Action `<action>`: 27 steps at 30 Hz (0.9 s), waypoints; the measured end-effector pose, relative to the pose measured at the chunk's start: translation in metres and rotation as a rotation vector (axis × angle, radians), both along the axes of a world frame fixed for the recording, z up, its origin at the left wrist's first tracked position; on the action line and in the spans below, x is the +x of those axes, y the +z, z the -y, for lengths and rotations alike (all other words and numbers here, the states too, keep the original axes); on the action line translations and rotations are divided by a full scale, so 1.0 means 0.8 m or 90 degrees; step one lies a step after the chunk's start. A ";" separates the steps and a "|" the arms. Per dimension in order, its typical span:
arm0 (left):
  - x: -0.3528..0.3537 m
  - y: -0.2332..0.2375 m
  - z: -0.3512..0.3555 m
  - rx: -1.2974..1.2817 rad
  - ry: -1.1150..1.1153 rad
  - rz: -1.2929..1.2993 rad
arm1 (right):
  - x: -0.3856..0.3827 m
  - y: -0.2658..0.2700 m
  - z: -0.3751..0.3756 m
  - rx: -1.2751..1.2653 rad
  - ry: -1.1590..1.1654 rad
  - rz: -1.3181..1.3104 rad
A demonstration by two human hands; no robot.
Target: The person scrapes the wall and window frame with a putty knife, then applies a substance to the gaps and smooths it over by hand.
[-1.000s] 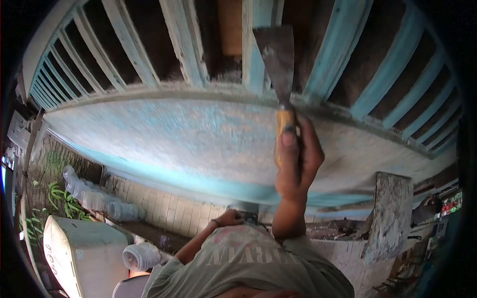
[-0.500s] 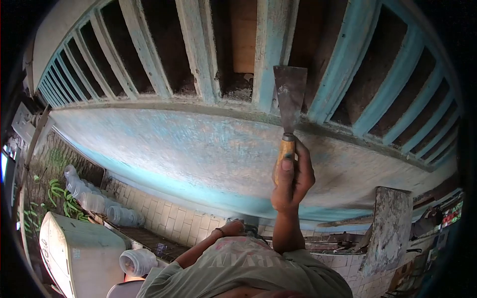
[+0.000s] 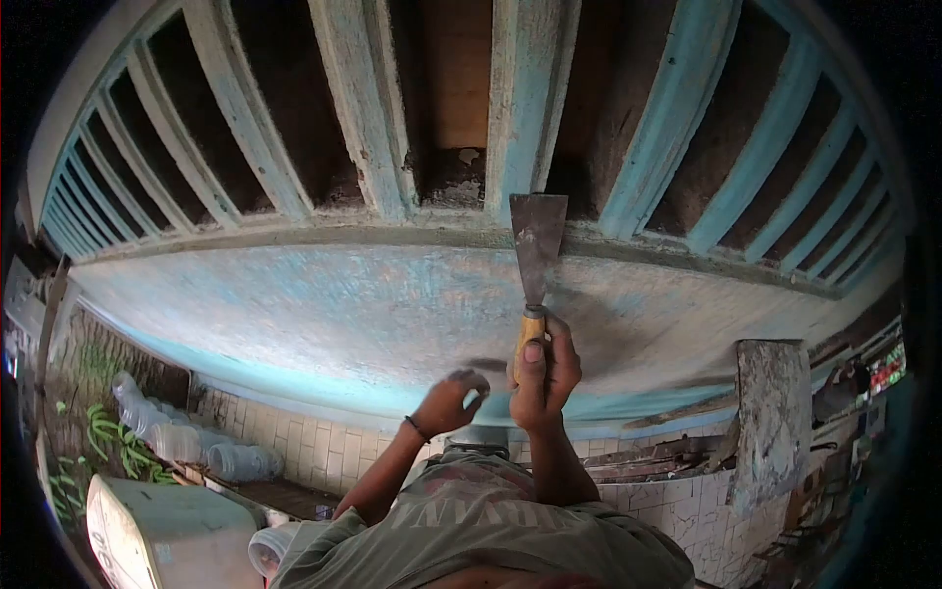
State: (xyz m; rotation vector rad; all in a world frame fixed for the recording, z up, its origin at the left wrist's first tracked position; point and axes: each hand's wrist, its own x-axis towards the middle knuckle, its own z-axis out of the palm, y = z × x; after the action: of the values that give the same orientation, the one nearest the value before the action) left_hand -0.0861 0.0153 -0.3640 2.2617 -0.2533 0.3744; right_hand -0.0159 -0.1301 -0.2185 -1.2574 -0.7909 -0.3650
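My right hand [image 3: 548, 378] is wrapped round the wooden handle of a scraper [image 3: 538, 245], thumb lying along the handle. Its wide, worn metal blade points up, and the blade's edge overlaps the foot of a slat in this view. Lower and to the left, my left hand [image 3: 451, 401] is raised in front of the wall with fingers loosely curved and a gap beside the thumb. Nothing shows in it, and a dark band circles its wrist. Ahead stands the wall [image 3: 353, 314], with patchy blue and bare grey paint.
Above the wall runs a row of worn blue slats [image 3: 535, 108] over a ledge [image 3: 392, 234]. Clear plastic containers [image 3: 235, 459] and a pale bin-like box [image 3: 182, 530] stand at lower left. A weathered board [image 3: 772, 422] leans at right, over a tiled floor [image 3: 324, 439].
My left hand has risen from my waist to in front of the wall. My right hand has come down and slightly left with the scraper, still gripping its handle.
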 end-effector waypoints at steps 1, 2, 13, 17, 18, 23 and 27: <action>0.005 0.044 -0.002 -0.067 0.025 0.077 | -0.002 -0.003 -0.001 0.002 0.009 -0.012; 0.010 0.076 -0.004 -0.099 0.057 0.158 | -0.005 -0.006 -0.001 0.015 -0.004 -0.020; 0.054 0.245 0.035 -0.412 -0.028 0.210 | -0.031 0.022 -0.017 0.053 -0.115 0.005; 0.053 0.270 0.057 -0.580 -0.009 0.246 | -0.038 0.027 -0.016 0.005 -0.144 0.004; 0.052 0.264 0.057 -0.574 0.008 0.225 | -0.038 0.027 -0.014 0.009 -0.142 0.013; 0.063 0.258 0.062 -0.573 0.018 0.252 | -0.035 0.019 -0.004 -0.037 -0.158 0.023; 0.063 0.277 0.065 -0.595 0.020 0.242 | -0.035 0.047 -0.010 -0.011 -0.177 0.045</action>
State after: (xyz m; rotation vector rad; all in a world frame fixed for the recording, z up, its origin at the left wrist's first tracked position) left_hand -0.0359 -0.0368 -0.1423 1.2681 -0.1794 0.7564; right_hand -0.0440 -0.1225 -0.1810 -1.3801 -0.6810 -0.6308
